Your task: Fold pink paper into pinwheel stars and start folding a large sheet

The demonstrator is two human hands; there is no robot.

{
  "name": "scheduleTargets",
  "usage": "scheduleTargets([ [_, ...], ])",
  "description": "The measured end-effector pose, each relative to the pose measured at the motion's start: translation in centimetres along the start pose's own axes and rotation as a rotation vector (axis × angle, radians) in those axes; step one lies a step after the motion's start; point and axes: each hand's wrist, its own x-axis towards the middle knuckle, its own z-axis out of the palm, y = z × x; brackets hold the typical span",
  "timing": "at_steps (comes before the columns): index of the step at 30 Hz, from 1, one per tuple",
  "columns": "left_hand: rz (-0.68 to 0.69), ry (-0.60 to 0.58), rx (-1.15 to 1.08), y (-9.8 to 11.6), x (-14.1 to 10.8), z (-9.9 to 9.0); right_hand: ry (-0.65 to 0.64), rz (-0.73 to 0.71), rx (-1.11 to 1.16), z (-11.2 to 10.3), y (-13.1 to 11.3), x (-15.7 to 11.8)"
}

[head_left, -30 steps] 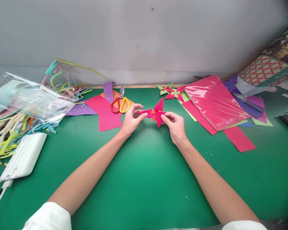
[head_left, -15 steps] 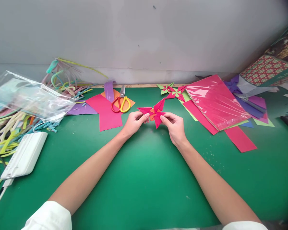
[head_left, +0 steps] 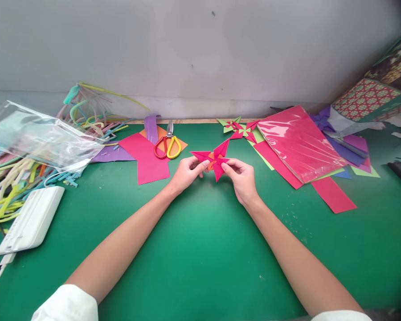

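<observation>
A folded pink paper star (head_left: 217, 171) with orange at its centre is held up between both hands over the green table (head_left: 187, 249). My left hand (head_left: 188, 173) pinches its left side between thumb and fingers. On the opposite side, my right hand (head_left: 239, 177) grips the star the same way, thumb on top. The fingertips behind the paper are partly hidden. Beyond the right hand lie a pink-and-green star (head_left: 243, 130) and a green-and-red one (head_left: 230, 124).
Scissors (head_left: 167, 145) rest on pink paper (head_left: 150, 167) at the left. A plastic-wrapped pink paper pack (head_left: 300, 142) lies right, near a purple star (head_left: 322, 119). Far left are a clear bag (head_left: 47, 129), colourful strips (head_left: 13, 183) and a white power strip (head_left: 33, 218).
The star is tilted slightly differently between the hands, and the left fingers have shifted a little at its edge. The whole view has moved very slightly.
</observation>
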Motion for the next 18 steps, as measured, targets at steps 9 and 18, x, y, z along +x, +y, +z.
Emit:
scheduleTargets([
  [9,0.024,-0.046,0.022,0.1,-0.2,0.1,-0.011,0.011,0.03,-0.1,-0.2,-0.1],
  [18,-0.035,0.032,-0.024,-0.6,0.1,-0.1,-0.017,-0.05,-0.043,-0.9,-1.2,0.3],
])
